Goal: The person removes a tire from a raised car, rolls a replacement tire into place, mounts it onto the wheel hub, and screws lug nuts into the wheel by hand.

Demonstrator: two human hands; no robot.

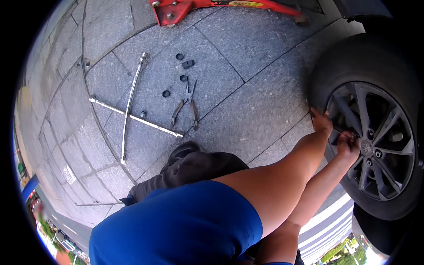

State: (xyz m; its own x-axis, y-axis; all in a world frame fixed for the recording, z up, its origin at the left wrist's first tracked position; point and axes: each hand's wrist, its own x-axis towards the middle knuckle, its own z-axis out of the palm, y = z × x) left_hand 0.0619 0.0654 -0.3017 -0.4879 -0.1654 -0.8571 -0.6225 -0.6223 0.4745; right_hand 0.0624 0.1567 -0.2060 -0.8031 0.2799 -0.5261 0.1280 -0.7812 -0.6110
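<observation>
At the right stands a car wheel with a black tyre (327, 66) and a dark spoked alloy rim (363, 104). My left hand (322, 123) rests against the tyre's near edge, its visible fingers apart. Beside the centre cap (366, 148), my right hand (348, 146) has its fingers drawn together at the rim. Whatever they pinch is too small to make out. Several wheel bolt positions show around the cap, including one wheel bolt (378, 153) to its right.
On the paving lie a cross-shaped lug wrench (128, 106), pliers (189, 96) with open jaws and several black bolt caps (166, 93). A small metal piece (143, 114) sits by the wrench. A red jack (176, 11) spans the top.
</observation>
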